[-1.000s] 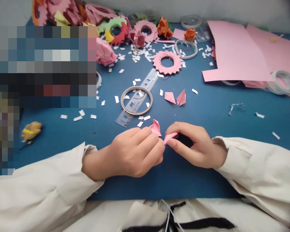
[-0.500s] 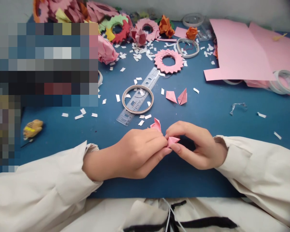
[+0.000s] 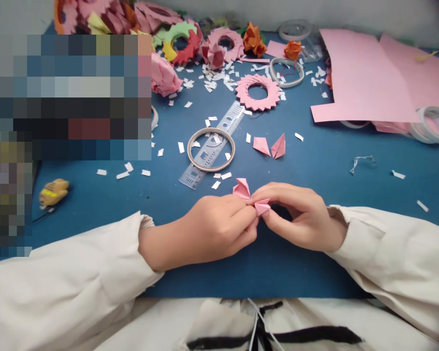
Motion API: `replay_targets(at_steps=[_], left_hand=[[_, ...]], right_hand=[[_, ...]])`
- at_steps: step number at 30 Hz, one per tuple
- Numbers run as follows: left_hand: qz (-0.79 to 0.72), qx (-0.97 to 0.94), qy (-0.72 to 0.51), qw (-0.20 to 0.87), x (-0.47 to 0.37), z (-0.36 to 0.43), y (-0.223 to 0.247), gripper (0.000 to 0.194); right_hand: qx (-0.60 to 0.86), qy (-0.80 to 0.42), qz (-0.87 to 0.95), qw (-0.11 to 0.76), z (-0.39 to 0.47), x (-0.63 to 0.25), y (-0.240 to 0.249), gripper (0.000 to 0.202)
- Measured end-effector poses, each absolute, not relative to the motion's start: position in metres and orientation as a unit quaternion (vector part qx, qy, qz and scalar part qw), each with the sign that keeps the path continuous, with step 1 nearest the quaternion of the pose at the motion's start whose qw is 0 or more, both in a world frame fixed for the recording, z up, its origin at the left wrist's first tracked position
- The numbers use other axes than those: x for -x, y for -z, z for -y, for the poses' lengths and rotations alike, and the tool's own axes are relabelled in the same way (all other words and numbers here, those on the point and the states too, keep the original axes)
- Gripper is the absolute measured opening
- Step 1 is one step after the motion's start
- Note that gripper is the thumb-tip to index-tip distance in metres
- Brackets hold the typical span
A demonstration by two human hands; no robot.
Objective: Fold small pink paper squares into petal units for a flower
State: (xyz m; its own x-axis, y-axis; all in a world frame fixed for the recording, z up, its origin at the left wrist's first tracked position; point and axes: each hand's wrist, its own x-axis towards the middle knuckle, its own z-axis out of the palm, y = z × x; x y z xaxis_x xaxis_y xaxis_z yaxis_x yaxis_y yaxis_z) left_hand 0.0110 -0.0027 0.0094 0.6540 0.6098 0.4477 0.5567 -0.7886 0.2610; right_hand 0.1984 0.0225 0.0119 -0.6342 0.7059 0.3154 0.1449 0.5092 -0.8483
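Between my two hands is a small folded pink paper piece [image 3: 262,206], its pointed end showing at the fingertips. My left hand [image 3: 215,228] is closed on it, its knuckles facing up. From the right, the thumb and index finger of my right hand [image 3: 300,214] pinch the same paper. A pink folded flap [image 3: 242,188] sticks up behind my left fingers; whether it belongs to the same piece is hidden. Beyond the hands, two folded pink pieces [image 3: 261,146] [image 3: 278,146] lie side by side on the blue table [image 3: 314,161].
A tape ring [image 3: 211,149] rests on a clear ruler [image 3: 190,176]. Behind lie a pink paper ring [image 3: 258,92], white paper scraps and coloured paper models. Large pink sheets [image 3: 369,78] and tape rolls [image 3: 433,125] are at right, a yellow figure [image 3: 54,193] at left.
My left hand has turned a little and its fingers have curled in. The paper between the hands has tilted and shifted slightly up, and more of the rear flap shows.
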Motion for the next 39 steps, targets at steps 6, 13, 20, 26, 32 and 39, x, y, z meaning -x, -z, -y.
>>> replay_targets(at_steps=[6,13,20,26,32,39], left_hand=[[-0.363,-0.886,-0.288,0.023,-0.008,0.003,-0.012,0.024],[-0.514,-0.822,-0.239,0.051,-0.005,-0.010,-0.005,0.023],[-0.520,-0.819,-0.218,0.104,-0.006,-0.009,-0.004,0.019],[-0.505,-0.829,-0.222,0.090,-0.001,-0.011,-0.008,0.022],[-0.579,-0.805,-0.120,-0.037,0.006,-0.025,-0.012,0.022],[-0.530,-0.828,-0.182,-0.032,0.008,-0.033,-0.004,0.015]], right_hand=[[0.331,-0.314,0.820,0.347,-0.022,-0.200,-0.014,0.015],[0.336,-0.218,0.842,0.361,-0.028,-0.198,-0.008,0.020],[0.341,-0.166,0.870,0.316,-0.033,-0.200,-0.001,0.012],[0.400,0.007,0.890,0.218,-0.040,-0.203,0.003,0.010],[0.422,0.131,0.879,0.179,-0.042,-0.203,0.001,0.014],[0.383,0.127,0.896,0.186,-0.045,-0.206,-0.001,0.020]])
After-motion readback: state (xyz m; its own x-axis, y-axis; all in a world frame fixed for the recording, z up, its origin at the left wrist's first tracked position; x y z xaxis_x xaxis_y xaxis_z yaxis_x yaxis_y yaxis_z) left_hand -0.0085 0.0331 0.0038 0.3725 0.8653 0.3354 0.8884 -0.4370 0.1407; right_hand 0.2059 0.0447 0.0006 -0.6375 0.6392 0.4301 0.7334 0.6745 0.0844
